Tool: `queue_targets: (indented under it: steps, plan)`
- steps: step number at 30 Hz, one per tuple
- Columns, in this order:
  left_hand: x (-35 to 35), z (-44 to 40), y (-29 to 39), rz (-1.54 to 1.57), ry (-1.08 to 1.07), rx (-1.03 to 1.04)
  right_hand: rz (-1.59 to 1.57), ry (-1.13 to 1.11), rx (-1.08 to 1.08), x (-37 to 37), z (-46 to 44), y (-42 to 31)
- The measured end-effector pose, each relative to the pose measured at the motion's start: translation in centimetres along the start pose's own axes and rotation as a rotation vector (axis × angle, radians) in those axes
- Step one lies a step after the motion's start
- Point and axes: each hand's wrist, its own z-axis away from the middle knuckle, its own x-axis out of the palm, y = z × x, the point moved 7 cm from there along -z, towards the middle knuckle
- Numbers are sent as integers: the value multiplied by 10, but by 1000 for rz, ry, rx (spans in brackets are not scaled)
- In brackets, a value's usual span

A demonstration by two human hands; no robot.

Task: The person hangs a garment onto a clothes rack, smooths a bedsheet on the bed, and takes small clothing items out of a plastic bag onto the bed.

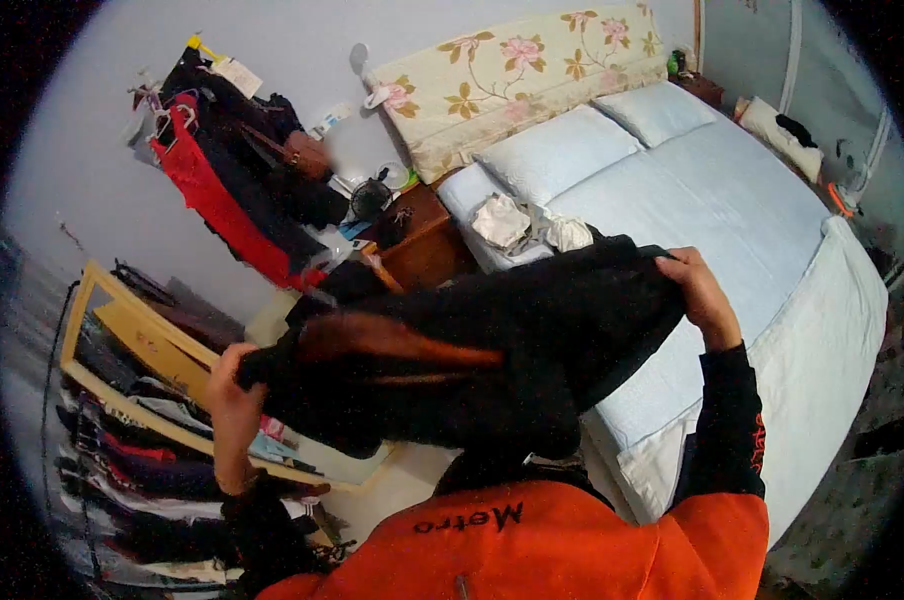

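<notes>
A black garment (562, 330) with an orange-red patch at its left part is stretched out in the air in front of my body. My left hand (234, 410) is closed on its left end. At the opposite end, my right hand (700, 295) pinches the upper corner, with the thumb against the cloth. The garment hangs in loose folds between both hands and hides part of the bed and the floor behind it.
A bed (692, 210) with pale blue sheets is on the right, white crumpled cloths (502, 222) near its left edge. A wooden nightstand (427, 240) stands beside it. Clothes (212, 200) hang on the left wall above a framed mirror (142, 405) and a clothes rack (142, 500).
</notes>
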Motion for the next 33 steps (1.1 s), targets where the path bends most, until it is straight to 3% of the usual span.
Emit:
queue_targets:
  steps: [6,8,11,12,14,17,18,19,20,24,26,27,29,33]
  plan:
    - [4,-15,-24,-54,73,-160,-19,118,-232,29,56,-56]
    - [3,-17,-13,-76,144,-203,124,-52,-390,60,77,-50]
    - [1,-19,-24,-55,203,-278,625,-954,-428,176,110,-18]
    - [0,-20,-24,-46,211,-278,355,-895,-676,202,123,-24]
    - [-4,-17,-23,36,246,-307,996,-1151,-106,187,113,27]
    - [-2,-16,-19,209,219,-284,651,-354,-574,157,78,-58]
    - [2,-16,-19,218,229,-291,543,-222,-452,148,69,-77]
    - [4,-17,-8,144,258,-164,556,-146,-570,146,67,-103]
    - [7,-16,5,67,286,-39,510,-115,-644,149,64,-128]
    - [24,-21,44,-26,254,23,309,-177,-785,188,32,-192]
    - [32,-19,57,-37,256,171,494,-516,-700,226,20,-197]
    - [43,-20,46,22,217,95,499,-519,-704,234,16,-200]
    - [48,-21,38,30,202,93,677,-709,-497,256,5,-180]
    - [65,-16,15,118,151,-10,722,-528,-749,261,0,-181]
